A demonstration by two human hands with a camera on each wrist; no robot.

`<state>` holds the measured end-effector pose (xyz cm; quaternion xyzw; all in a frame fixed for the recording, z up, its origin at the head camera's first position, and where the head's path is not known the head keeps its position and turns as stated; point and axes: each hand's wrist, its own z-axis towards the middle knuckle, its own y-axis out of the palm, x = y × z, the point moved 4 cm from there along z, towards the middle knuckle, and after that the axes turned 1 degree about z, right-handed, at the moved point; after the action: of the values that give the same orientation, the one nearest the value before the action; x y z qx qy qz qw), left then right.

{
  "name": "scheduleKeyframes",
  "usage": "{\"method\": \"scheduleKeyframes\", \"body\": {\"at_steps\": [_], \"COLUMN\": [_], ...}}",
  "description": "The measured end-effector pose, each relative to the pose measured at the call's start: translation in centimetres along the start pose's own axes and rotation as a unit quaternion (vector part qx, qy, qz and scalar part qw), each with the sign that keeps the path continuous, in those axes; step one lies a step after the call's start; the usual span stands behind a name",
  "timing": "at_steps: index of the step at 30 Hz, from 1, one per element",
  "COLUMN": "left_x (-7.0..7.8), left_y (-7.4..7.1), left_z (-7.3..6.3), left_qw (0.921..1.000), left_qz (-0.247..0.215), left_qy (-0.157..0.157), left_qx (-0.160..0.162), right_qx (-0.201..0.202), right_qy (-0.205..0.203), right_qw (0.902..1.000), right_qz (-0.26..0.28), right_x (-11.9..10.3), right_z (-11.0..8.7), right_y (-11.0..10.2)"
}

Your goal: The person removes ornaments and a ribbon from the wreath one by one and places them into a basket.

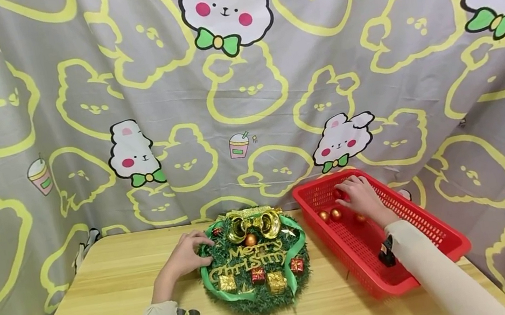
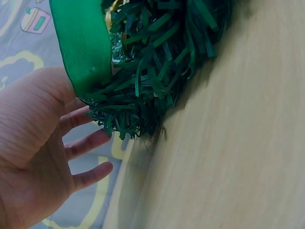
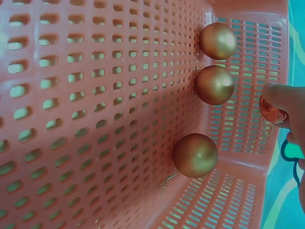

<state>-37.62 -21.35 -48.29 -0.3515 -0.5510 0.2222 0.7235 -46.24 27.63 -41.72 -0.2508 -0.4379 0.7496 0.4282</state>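
Note:
A green tinsel wreath (image 1: 273,298) with gold "Merry Christmas" lettering, gold bells and small gift boxes lies on the table. My left hand (image 1: 190,251) is at its left edge, fingers loosely spread and touching the tinsel. In the left wrist view, a green ribbon (image 2: 86,47) hides the thumb's end. My right hand (image 1: 361,195) reaches over the far end of a red plastic basket (image 1: 345,252). Its fingertips pinch a small shiny red ornament (image 3: 272,113) with a thin string. Below it, gold balls (image 3: 214,85) lie in the basket.
The wooden table (image 1: 93,306) extends to the left of the wreath. Behind it hangs a grey curtain (image 1: 167,110) with cartoon prints. The basket's perforated wall (image 3: 95,95) rises beside the gold balls. An orange-gold ball (image 1: 250,240) sits between the wreath's bells.

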Motion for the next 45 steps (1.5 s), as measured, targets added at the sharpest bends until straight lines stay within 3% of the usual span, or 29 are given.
{"method": "scheduleKeyframes", "body": {"at_steps": [9,16,25,45], "left_x": [0.1,-0.1,-0.2,-0.2], "left_y": [-0.2,-0.1,0.0,-0.1], "left_z": [-0.2,-0.1,-0.1,-0.1], "left_qw": [1.0000,0.9999,1.0000,1.0000], "left_qz": [0.001,0.009,0.004,0.005], "left_qy": [-0.002,-0.002,-0.002,-0.003], "left_qx": [0.004,0.005,0.005,0.004], "right_qx": [-0.027,-0.030,-0.079,-0.099], "right_qy": [0.009,-0.015,0.010,0.026], "right_qw": [0.9995,0.9984,0.9958,0.9935], "right_qz": [-0.014,-0.046,-0.045,-0.051], "right_x": [0.1,-0.2,-0.2,0.0], "right_z": [-0.3,-0.5,-0.7,-0.9], "right_y": [0.5,0.8,1.2,1.6]}}
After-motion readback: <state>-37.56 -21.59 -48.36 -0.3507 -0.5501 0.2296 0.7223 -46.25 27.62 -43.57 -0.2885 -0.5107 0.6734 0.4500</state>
